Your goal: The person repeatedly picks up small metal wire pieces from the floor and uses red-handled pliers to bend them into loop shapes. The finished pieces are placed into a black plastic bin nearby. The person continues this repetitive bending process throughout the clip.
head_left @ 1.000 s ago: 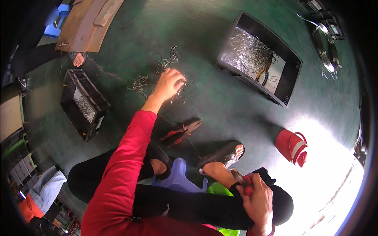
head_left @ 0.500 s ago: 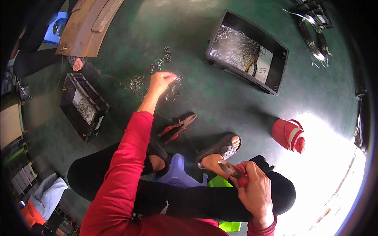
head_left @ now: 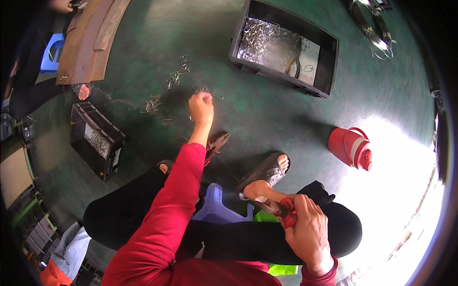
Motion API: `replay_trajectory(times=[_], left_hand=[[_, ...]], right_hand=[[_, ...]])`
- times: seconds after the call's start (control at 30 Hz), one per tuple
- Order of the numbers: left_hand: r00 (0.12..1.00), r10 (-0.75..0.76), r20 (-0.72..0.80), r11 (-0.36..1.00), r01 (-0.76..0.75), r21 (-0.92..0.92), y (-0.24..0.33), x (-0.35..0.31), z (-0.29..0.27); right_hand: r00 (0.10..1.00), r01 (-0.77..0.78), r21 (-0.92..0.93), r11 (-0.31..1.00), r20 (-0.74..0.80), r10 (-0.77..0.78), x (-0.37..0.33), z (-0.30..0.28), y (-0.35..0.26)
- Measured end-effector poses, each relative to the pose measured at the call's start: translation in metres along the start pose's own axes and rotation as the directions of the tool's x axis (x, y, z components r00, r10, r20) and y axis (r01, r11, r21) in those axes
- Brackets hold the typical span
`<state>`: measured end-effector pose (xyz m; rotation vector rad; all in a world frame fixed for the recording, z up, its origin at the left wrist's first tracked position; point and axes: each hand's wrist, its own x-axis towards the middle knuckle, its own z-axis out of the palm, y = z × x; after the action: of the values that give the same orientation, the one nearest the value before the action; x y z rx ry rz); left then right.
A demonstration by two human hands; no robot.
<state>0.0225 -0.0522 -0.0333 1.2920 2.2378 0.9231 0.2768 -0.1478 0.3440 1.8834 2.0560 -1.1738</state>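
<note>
My left hand [head_left: 201, 108] is low over the floor with its fingers curled together. Small bent wire hooks [head_left: 202, 89] lie just beyond its fingertips, and what the fingers hold, if anything, is hidden. Farther off are more wire hooks [head_left: 177, 76] and a tangled wire pile [head_left: 152, 104]. My left forearm partly covers a pair of red-handled pliers [head_left: 219, 142] on the floor. Above my lap, my right hand [head_left: 309, 231] grips another pair of red-handled pliers [head_left: 287, 212], their jaws pointing left.
A large black crate [head_left: 286, 50] holds many wire pieces and a tool. A smaller black crate [head_left: 98, 138] stands left. A red jug [head_left: 350, 148] sits right, below a wire coil [head_left: 374, 26]. Another person's foot [head_left: 84, 92] is beside wooden boards [head_left: 90, 45]. A purple stool [head_left: 217, 209] is below me.
The whole view has shifted slightly. My left hand has drawn nearer and rightward over the floor, and its forearm now covers part of the floor pliers. My right hand keeps its grip.
</note>
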Motion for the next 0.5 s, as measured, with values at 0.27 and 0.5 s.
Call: replay_trajectory(times=[0.27,0.5], left_hand=[[0.983,-0.178,0.03,0.936,0.16,0.314,0.022,-0.011,0.003],[0.975,-0.179,0.134,0.916,0.115,0.385,0.034,-0.006,0.022]], right_hand=[[1.0,-0.01,0.0,1.0,0.024,0.01,-0.003,0.0,0.008],[1.0,0.015,0.029,0.999,-0.001,-0.015,-0.006,-0.005,0.001]])
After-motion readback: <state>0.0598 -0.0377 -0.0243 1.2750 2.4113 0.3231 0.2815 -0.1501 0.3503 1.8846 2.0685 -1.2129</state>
